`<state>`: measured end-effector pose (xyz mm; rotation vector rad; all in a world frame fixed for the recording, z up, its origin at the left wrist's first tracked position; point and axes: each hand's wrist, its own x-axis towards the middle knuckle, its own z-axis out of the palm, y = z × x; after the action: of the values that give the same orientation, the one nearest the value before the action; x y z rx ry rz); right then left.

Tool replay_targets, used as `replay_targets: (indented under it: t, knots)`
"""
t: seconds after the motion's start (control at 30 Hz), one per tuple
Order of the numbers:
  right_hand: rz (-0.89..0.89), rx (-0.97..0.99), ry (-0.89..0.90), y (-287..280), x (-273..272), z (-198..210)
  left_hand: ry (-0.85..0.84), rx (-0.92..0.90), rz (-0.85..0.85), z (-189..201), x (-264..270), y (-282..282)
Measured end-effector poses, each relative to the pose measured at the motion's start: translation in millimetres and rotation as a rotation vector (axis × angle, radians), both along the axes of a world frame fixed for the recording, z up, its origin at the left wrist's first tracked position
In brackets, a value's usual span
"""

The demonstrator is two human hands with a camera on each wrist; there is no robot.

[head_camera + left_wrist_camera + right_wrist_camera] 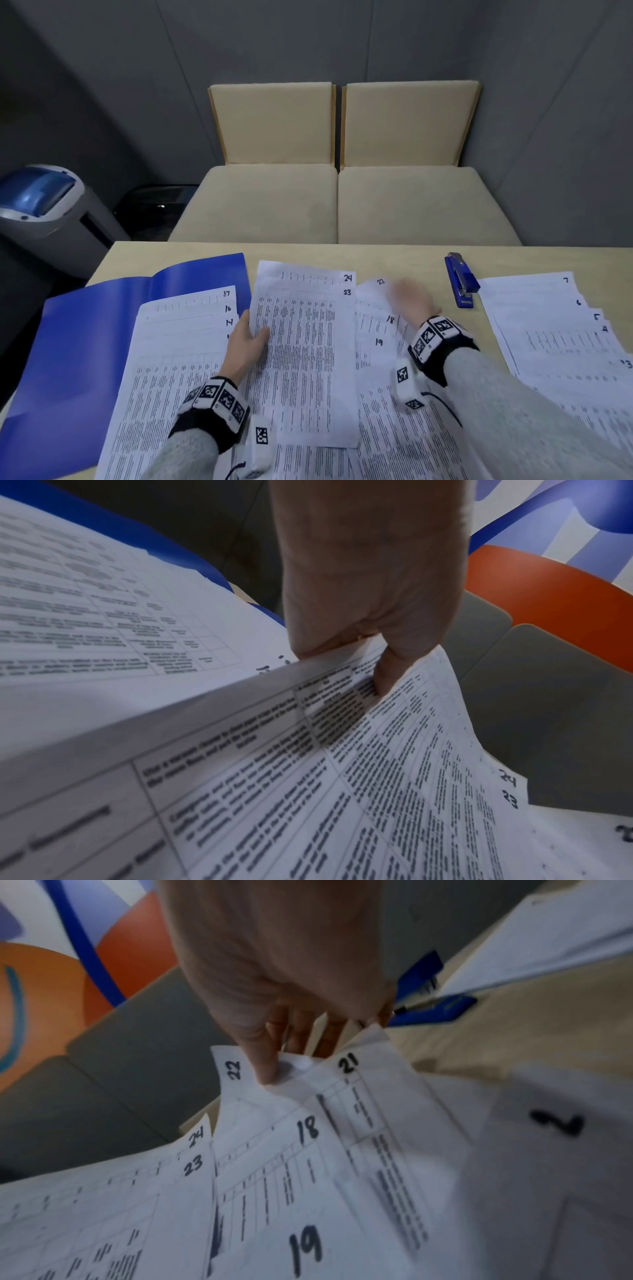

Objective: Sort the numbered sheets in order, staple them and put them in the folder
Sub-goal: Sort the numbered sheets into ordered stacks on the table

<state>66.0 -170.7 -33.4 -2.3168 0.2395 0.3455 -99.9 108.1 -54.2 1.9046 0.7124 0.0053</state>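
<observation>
Nearest, printed sheets lay fanned across the table [376, 255], overlapping. Left hand [247, 337] pinched the left edge of sheets 23 and 24 [305, 342], thumb on top, fingers beneath, the pair lifted off the pile. To its left, a stack numbered 14 to 17 [178, 342] rested on the open blue folder [85, 329]. Right hand [411, 301] pinched the top corner of sheet 22 [236, 1085] with thumb and fingers; sheets 18, 19 and 21 lay just beside it. Farther right, another fan showing 7, 6 and 5 [534, 308]. Blue stapler [462, 279] lay between the right hand and that fan. Beyond the table, two beige chairs [342, 164].
</observation>
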Motion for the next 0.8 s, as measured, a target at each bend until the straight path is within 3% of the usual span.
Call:
replay_targets:
  t: [0.17, 0.3, 0.47, 0.53, 0.67, 0.8]
  knots:
    - [0.204, 0.188, -0.107, -23.1, -15.7, 30.0, -0.042, 0.039, 0.017, 8.9, -2.7, -0.8]
    - [0.059, 0.537, -0.249, -36.9, -27.4, 61.3, -0.084, 0.011, 0.034, 17.3, -3.3, 0.0]
    - [-0.114, 0.688, -0.429, -46.4, -25.9, 103.2, -0.179, -0.158, 0.095, 37.2, 0.6, 5.1]
    - [-0.214, 0.834, -0.477, -51.4, -19.2, 121.7, -0.222, -0.219, 0.109, 49.8, 2.6, 6.1]
    - [-0.405, 1.138, -0.487, -57.7, -1.2, 145.0, -0.25, -0.338, 0.081, 69.0, 7.3, 12.9]
    - [-0.416, 1.175, -0.405, -54.3, 1.2, 144.2, -0.194, -0.429, -0.08, 80.9, 15.8, 5.4]
